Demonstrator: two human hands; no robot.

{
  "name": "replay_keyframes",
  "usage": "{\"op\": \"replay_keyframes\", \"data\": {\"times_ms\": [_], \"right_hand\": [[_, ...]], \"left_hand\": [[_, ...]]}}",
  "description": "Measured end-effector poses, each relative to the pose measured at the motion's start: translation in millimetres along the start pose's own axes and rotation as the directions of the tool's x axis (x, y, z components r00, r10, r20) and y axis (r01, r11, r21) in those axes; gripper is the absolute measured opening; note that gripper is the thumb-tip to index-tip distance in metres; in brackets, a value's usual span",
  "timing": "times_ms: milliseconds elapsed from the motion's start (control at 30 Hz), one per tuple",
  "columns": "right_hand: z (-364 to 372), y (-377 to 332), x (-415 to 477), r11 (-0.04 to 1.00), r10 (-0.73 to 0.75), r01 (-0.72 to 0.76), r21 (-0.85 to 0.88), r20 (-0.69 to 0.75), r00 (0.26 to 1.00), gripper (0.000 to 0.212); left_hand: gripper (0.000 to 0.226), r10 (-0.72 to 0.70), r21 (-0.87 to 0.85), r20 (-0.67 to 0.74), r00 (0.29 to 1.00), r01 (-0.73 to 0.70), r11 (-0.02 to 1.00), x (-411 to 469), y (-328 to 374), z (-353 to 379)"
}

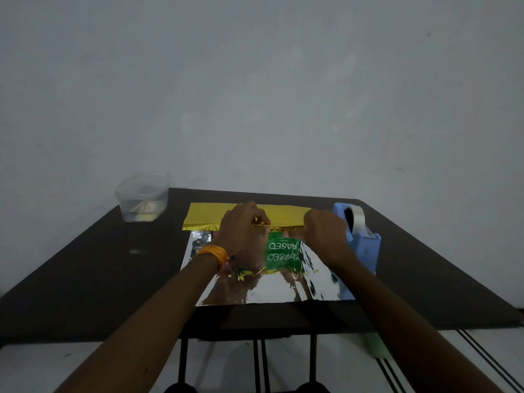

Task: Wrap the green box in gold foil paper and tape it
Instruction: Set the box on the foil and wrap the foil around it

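Green box (281, 255) sits mid-sheet on the gold foil paper (204, 215), and left hand (243, 232) and right hand (326, 234) both pinch the flap folded 9-to-3 along its 12 o'clock edge, each about equally close.

Dark table (113, 265) holds foil sheet (269, 290), tub (143, 198), tape dispenser (363, 245).

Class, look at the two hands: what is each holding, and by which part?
Both the left hand and the right hand pinch the gold foil paper at the edge of its far flap, folded toward the green box.
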State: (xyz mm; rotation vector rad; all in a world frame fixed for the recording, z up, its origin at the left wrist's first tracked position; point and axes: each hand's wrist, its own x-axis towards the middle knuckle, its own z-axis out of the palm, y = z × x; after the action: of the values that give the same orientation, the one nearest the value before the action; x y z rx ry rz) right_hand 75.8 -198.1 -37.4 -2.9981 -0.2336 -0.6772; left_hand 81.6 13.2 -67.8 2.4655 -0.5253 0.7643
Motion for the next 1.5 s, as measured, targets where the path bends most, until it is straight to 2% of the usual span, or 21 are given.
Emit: {"op": "replay_keyframes", "data": {"times_ms": [133, 233, 300, 400, 467, 533, 567, 633, 700, 733, 833, 933, 967, 1100, 1167, 1233, 1400, 1500], "right_hand": [[-6, 11, 1, 0.999, 0.026, -0.026, -0.026, 0.008, 1.000, 0.067], [-8, 23, -4, 0.995, 0.058, -0.058, -0.082, 0.000, 0.998, 0.037], [-12, 30, -9, 0.994, 0.106, -0.106, -0.006, -0.005, 0.994, 0.033], [-25, 37, -20, 0.985, 0.116, -0.110, 0.130, -0.039, 0.992, 0.044], [-36, 46, -27, 0.984, 0.067, -0.048, 0.173, -0.108, 0.992, 0.040], [-45, 57, -32, 0.980, 0.075, -0.039, 0.193, -0.180, 0.981, 0.030], [-49, 66, -34, 0.977, 0.112, -0.065, 0.203, -0.227, 0.967, 0.026], [-52, 83, -35, 0.962, 0.215, -0.148, 0.229, -0.300, 0.929, 0.025], [-54, 102, -38, 0.915, 0.330, -0.236, 0.326, -0.273, 0.904, 0.029], [-53, 110, -40, 0.870, 0.384, -0.275, 0.409, -0.215, 0.898, 0.035], [-48, 122, -48, 0.676, 0.472, -0.399, 0.620, 0.052, 0.880, 0.046], [-42, 122, -51, 0.399, 0.436, -0.486, 0.777, 0.306, 0.847, 0.031], [-41, 120, -50, 0.337, 0.414, -0.495, 0.801, 0.346, 0.842, 0.030], [-43, 114, -44, 0.262, 0.444, -0.508, 0.821, 0.365, 0.818, 0.015], [-45, 114, -39, 0.200, 0.460, -0.512, 0.835, 0.381, 0.802, 0.016], [-44, 114, -35, 0.212, 0.475, -0.490, 0.846, 0.349, 0.808, 0.020], [-51, 105, -37, 0.409, 0.486, -0.348, 0.844, 0.121, 0.865, 0.023], [-55, 104, -48, 0.404, 0.491, -0.349, 0.845, 0.122, 0.863, 0.024]], "left_hand": [[0.013, -0.001, 0.002, 0.004, 1.000, 0.001, 1.000, 0, 1, -2], [0.012, 0.000, 0.010, -0.001, 1.000, 0.000, 1.000, 0, 1, -2], [0.013, 0.011, 0.052, 0.019, 1.000, -0.012, 0.999, 0, 5, -4], [0.016, 0.009, 0.270, 0.097, 0.995, -0.035, 0.962, 2, 23, -8], [0.021, 0.002, 0.427, 0.102, 0.995, -0.045, 0.903, 3, 37, -6], [0.031, 0.023, 0.485, 0.064, 0.998, -0.051, 0.873, 0, 49, 2], [0.034, 0.046, 0.447, 0.024, 0.999, -0.052, 0.893, -1, 57, 7], [0.035, 0.046, 0.209, -0.038, 0.998, -0.037, 0.977, 0, 72, 18], [0.033, 0.024, -0.039, 0.006, 1.000, -0.023, 0.999, 6, 94, 30], [0.033, 0.033, -0.100, 0.057, 0.998, -0.027, 0.995, 10, 104, 37], [0.036, 0.081, -0.161, 0.159, 0.984, -0.055, 0.985, 17, 135, 57], [0.040, 0.096, -0.207, 0.189, 0.977, -0.056, 0.977, 21, 158, 72], [0.039, 0.089, -0.217, 0.189, 0.978, -0.047, 0.975, 22, 163, 76], [0.032, 0.003, -0.259, 0.165, 0.986, 0.040, 0.965, 29, 166, 90], [0.035, -0.018, -0.273, 0.160, 0.987, 0.062, 0.960, 30, 163, 93], [0.037, -0.020, -0.265, 0.159, 0.987, 0.062, 0.962, 29, 163, 96], [0.036, -0.017, -0.247, 0.151, 0.988, 0.054, 0.967, 30, 165, 97], [0.035, -0.022, -0.257, 0.150, 0.988, 0.060, 0.965, 31, 164, 98]]}}
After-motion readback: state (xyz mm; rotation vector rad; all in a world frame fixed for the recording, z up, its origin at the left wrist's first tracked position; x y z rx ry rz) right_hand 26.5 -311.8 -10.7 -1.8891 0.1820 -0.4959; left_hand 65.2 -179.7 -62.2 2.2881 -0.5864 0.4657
